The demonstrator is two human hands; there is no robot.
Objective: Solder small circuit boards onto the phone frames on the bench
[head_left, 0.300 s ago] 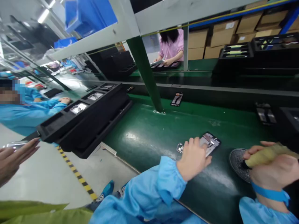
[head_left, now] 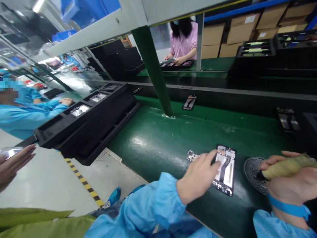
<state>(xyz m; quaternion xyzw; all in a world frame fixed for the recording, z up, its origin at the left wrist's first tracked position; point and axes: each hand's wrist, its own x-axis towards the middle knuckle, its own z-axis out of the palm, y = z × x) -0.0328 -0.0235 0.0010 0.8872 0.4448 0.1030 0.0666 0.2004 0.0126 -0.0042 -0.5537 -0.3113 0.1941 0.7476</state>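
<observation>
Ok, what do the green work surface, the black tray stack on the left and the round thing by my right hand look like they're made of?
Green work surface: likely rubbery mat, glossy glare patches. Black tray stack: seemingly matte moulded plastic with pockets. Round thing: grey perforated disc, metal or plastic, unclear.

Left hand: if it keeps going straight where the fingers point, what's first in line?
The left hand points right, fingers already on the phone frame. Beyond it, probably the round mesh disc, though depth is unclear.
</observation>
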